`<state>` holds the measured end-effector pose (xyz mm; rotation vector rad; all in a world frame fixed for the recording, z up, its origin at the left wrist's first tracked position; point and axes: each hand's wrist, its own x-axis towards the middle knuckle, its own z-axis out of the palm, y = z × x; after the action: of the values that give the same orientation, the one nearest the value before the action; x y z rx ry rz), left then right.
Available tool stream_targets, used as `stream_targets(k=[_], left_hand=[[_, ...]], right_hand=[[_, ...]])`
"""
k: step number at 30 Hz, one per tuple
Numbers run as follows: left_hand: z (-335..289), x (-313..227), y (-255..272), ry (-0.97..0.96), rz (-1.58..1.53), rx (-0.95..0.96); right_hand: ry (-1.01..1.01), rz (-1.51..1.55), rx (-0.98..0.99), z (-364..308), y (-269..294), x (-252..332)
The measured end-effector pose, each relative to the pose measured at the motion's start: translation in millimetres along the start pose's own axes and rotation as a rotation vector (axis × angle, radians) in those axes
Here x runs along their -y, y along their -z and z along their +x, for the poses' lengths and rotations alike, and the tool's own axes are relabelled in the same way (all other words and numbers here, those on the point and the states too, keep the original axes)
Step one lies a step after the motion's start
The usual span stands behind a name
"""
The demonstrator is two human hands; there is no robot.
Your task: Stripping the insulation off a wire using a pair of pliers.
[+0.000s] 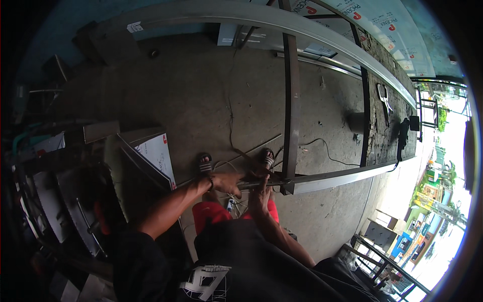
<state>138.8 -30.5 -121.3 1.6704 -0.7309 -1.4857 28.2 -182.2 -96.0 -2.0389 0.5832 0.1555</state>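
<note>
Low in the middle, a thin dark metal bar (251,185) runs sideways to the corner of a metal frame (329,180). My left hand (225,182) is at the bar's left end, thumb pointing down and fingers reaching right. Those fingers are dark and smeared, so their grip is unclear. Against the same bar, close to the frame's corner, my right hand (259,197) has its fingers pointing up across it and appears to grip it. A brown strip-like shape just above the bar is too blurred to name.
A dark crossbar (291,100) joins the frame's near side to its long far rail (241,14). Pliers-like clamps (384,98) lie on a worn board (378,131) at right. Cables (329,151) cross the concrete floor (186,95). Metal sheets and pieces (156,156) crowd the left.
</note>
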Motion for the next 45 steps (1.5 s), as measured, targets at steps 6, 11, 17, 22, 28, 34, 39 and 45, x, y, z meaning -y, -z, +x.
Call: stream_targets(k=[6,11,17,22,28,34,39,45], left_hand=[[-9,-13,-1,-0.055,0.108,-0.150],[-12,-17,-2,0.015,0.165,-0.148],[-10,-9,-9,-0.027,0.195,-0.229],[-4,1,-17,0.052,0.068,-0.114],[-9,-5,-20,-0.008,0.180,-0.277],[-7,-12,-13,0.032,0.230,-0.209],[-1,1,-17,0.022,0.247,-0.206],[2,10,-27,-0.057,0.090,-0.271]], right_hand=[[-0.086,0.087,0.023,3,2,-5],[-0.037,0.105,-0.024,1,-2,-6],[-0.080,0.235,-0.015,0,-3,-2],[-0.148,0.388,-0.078,1,-5,-1],[-0.215,0.477,-0.080,4,-7,-4],[-0.272,0.543,-0.079,3,-7,-10],[-0.167,0.515,-0.067,5,-10,-12],[-0.243,0.585,-0.131,9,-7,-10]])
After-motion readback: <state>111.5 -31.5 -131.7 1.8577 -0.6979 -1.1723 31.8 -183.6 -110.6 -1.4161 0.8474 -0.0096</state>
